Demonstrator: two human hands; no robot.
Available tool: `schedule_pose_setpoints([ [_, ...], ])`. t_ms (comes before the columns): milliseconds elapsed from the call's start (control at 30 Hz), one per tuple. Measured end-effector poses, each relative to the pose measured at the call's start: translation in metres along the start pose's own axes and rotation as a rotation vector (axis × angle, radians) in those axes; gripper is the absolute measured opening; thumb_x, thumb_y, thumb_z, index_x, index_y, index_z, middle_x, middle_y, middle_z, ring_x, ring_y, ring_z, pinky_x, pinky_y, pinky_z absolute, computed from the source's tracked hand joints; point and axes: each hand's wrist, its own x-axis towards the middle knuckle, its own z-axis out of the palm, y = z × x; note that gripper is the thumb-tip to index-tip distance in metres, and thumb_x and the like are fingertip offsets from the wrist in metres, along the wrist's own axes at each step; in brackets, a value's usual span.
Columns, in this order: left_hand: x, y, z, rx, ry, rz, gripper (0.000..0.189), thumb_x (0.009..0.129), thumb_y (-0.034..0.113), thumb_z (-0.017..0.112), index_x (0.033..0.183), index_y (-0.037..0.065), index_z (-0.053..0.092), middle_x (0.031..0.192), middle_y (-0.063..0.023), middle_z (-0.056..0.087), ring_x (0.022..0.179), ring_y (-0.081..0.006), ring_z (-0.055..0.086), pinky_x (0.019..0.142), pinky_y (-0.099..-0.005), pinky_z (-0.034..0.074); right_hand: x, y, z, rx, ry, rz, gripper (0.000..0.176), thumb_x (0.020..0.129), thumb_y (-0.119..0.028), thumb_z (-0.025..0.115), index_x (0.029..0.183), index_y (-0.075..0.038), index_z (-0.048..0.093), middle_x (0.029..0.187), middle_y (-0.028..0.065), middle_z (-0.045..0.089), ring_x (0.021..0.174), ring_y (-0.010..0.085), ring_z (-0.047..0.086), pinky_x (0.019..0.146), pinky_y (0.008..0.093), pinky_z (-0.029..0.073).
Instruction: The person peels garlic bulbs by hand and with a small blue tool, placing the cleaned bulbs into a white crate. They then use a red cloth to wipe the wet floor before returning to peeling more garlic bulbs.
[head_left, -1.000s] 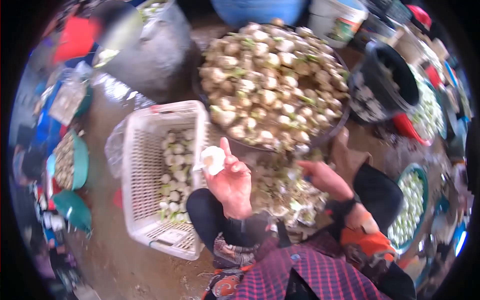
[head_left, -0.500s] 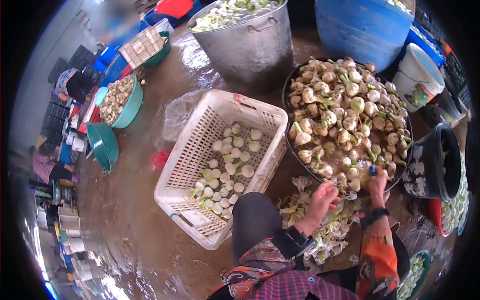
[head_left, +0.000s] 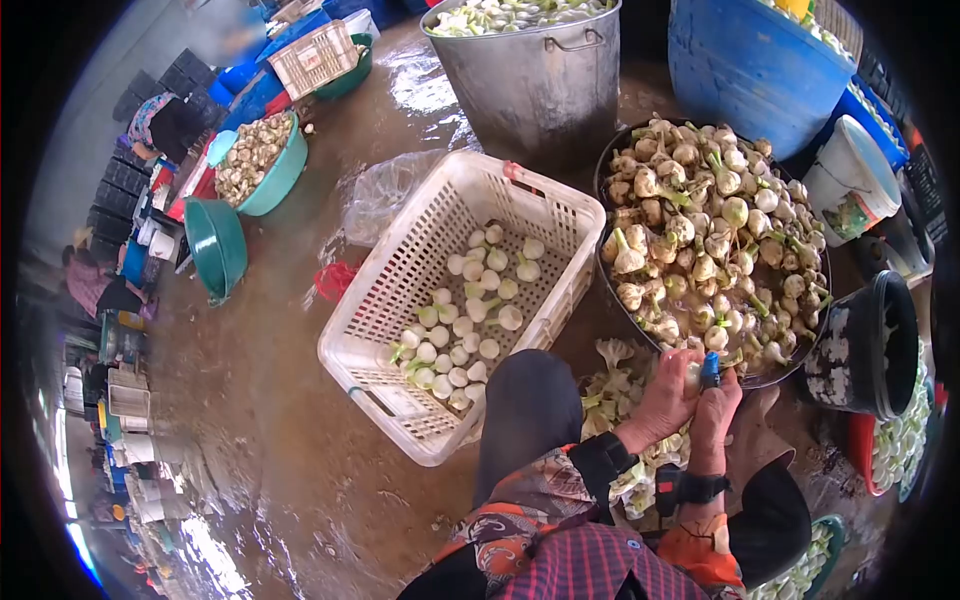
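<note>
My left hand point(head_left: 668, 400) is closed round a garlic bulb point(head_left: 692, 374) at the near edge of a wide round tub point(head_left: 612, 290). Close against it, my right hand point(head_left: 712, 415) grips a small blue-handled tool point(head_left: 710, 368); its working end cannot be made out. Unpeeled garlic bulbs point(head_left: 700, 215) are heaped in the tub. To the left stands a white slotted crate point(head_left: 375, 300) with cleaned white bulbs point(head_left: 460, 345) inside. Peeled skins and leaves point(head_left: 610, 400) lie on the floor below my left hand.
Behind stand a metal pot point(head_left: 530, 90) and a blue barrel point(head_left: 750, 70). A white bucket point(head_left: 850, 185) and a black bucket point(head_left: 850, 350) are at the right. Green basins point(head_left: 215, 245) and other people point(head_left: 165, 125) show at the far left.
My hands have come together, the left now holding a bulb beside the blue-handled tool. The camera view has shifted, so the crate and tub appear farther right.
</note>
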Motion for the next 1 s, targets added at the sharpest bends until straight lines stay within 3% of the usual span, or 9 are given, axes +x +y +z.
schedule_pose_setpoints([
  [133, -0.002, 0.000, -0.009, -0.108, -0.074, -0.052, 0.053, 0.064, 0.008, 0.071, 0.110, 0.008, 0.043, 0.107, -0.0130, 0.048, 0.101, -0.0323, 0.050, 0.087, -0.0370, 0.042, -0.002, 0.007, -0.013, -0.079, -0.008, 0.092, 0.035, 0.085, -0.010, 0.049, 0.116, 0.006, 0.049, 0.103, 0.0071, 0.056, 0.092, 0.0126, 0.053, 0.084, 0.0254, 0.043],
  [267, -0.001, -0.004, -0.007, -0.199, -0.124, -0.154, 0.054, 0.062, 0.005, 0.070, 0.109, 0.006, 0.043, 0.106, -0.0137, 0.049, 0.100, -0.0316, 0.051, 0.087, -0.0358, 0.042, -0.009, -0.031, -0.005, -0.117, -0.146, 0.123, 0.048, 0.085, -0.029, 0.055, 0.115, 0.007, 0.049, 0.104, 0.0079, 0.057, 0.094, 0.0146, 0.054, 0.085, 0.0262, 0.042],
  [433, -0.005, -0.016, 0.006, -0.282, -0.184, -0.201, 0.059, 0.062, 0.006, 0.070, 0.114, 0.003, 0.041, 0.109, -0.0190, 0.048, 0.101, -0.0349, 0.051, 0.088, -0.0363, 0.042, -0.009, -0.020, -0.017, -0.078, -0.096, 0.002, 0.048, 0.064, 0.005, 0.033, 0.108, 0.009, 0.053, 0.103, 0.0115, 0.059, 0.093, 0.0171, 0.057, 0.086, 0.0266, 0.043],
  [633, -0.007, -0.019, 0.007, 0.026, 0.041, 0.042, 0.061, 0.064, 0.011, 0.070, 0.116, 0.002, 0.038, 0.101, -0.0176, 0.052, 0.096, -0.0277, 0.053, 0.082, -0.0351, 0.044, 0.002, -0.010, -0.018, -0.158, 0.002, 0.063, 0.058, 0.056, 0.011, 0.028, 0.110, 0.013, 0.051, 0.105, 0.0135, 0.058, 0.098, 0.0185, 0.056, 0.091, 0.0275, 0.041],
  [733, -0.001, -0.015, -0.004, -0.317, -0.215, -0.292, 0.057, 0.068, 0.014, 0.069, 0.114, 0.001, 0.038, 0.085, -0.0125, 0.055, 0.076, -0.0210, 0.058, 0.066, -0.0336, 0.049, 0.013, 0.018, -0.046, -0.272, 0.091, 0.098, 0.052, 0.063, 0.012, 0.030, 0.110, 0.012, 0.052, 0.101, 0.0138, 0.059, 0.088, 0.0187, 0.059, 0.078, 0.0282, 0.048],
  [767, 0.005, 0.000, -0.014, -0.826, -0.261, -0.572, 0.048, 0.073, 0.017, 0.066, 0.111, 0.002, 0.039, 0.074, -0.0087, 0.055, 0.057, -0.0157, 0.056, 0.049, -0.0300, 0.049, 0.017, 0.027, -0.058, -0.207, 0.118, 0.145, 0.046, 0.067, 0.009, 0.035, 0.110, 0.011, 0.052, 0.100, 0.0144, 0.058, 0.084, 0.0183, 0.059, 0.073, 0.0289, 0.050],
  [867, 0.013, 0.012, -0.033, -1.181, -0.319, -0.875, 0.038, 0.080, 0.033, 0.061, 0.098, 0.003, 0.046, 0.065, -0.0079, 0.053, 0.044, -0.0114, 0.050, 0.038, -0.0258, 0.042, 0.020, 0.037, -0.079, 0.178, 0.116, 0.244, 0.042, 0.077, -0.004, 0.051, 0.115, 0.013, 0.047, 0.107, 0.0174, 0.055, 0.092, 0.0263, 0.058, 0.084, 0.0375, 0.048],
  [933, 0.015, 0.006, -0.024, -1.051, -0.278, -0.782, 0.040, 0.082, 0.039, 0.059, 0.095, 0.003, 0.047, 0.061, -0.0077, 0.053, 0.041, -0.0131, 0.051, 0.035, -0.0259, 0.040, 0.014, 0.037, -0.089, 0.247, -0.085, 0.074, 0.060, 0.078, -0.025, 0.066, 0.119, 0.013, 0.043, 0.108, 0.0182, 0.054, 0.096, 0.0265, 0.057, 0.085, 0.0382, 0.048],
  [1000, 0.006, -0.008, -0.001, -0.376, 0.057, -0.684, 0.042, 0.077, 0.037, 0.065, 0.091, 0.000, 0.050, 0.067, -0.0093, 0.057, 0.060, -0.0164, 0.060, 0.052, -0.0283, 0.048, 0.012, 0.030, -0.083, -0.043, -0.086, -0.035, 0.071, 0.075, -0.033, 0.069, 0.120, 0.014, 0.041, 0.109, 0.0185, 0.053, 0.096, 0.0258, 0.057, 0.087, 0.0380, 0.048],
])
